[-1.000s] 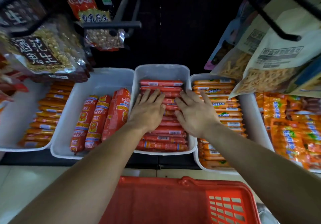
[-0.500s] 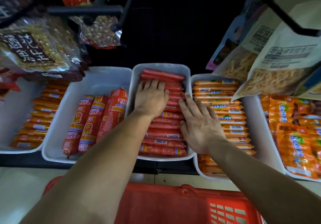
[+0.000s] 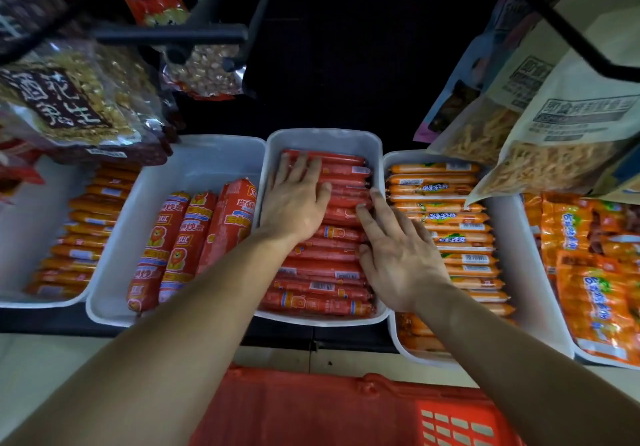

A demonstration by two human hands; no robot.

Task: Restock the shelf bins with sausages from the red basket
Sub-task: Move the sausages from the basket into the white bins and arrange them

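Left hand (image 3: 294,203) and right hand (image 3: 398,255): open, palms flat on thin red plastic-wrapped sausages (image 3: 322,286). Location: white rectangular plastic bin (image 3: 323,139), frame centre. Red plastic basket (image 3: 311,411): bottom edge.

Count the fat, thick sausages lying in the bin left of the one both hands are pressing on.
3, side by side at that bin's right end: left sausage, middle sausage, right sausage, partly covered by the left forearm. Nothing suggests more underneath.
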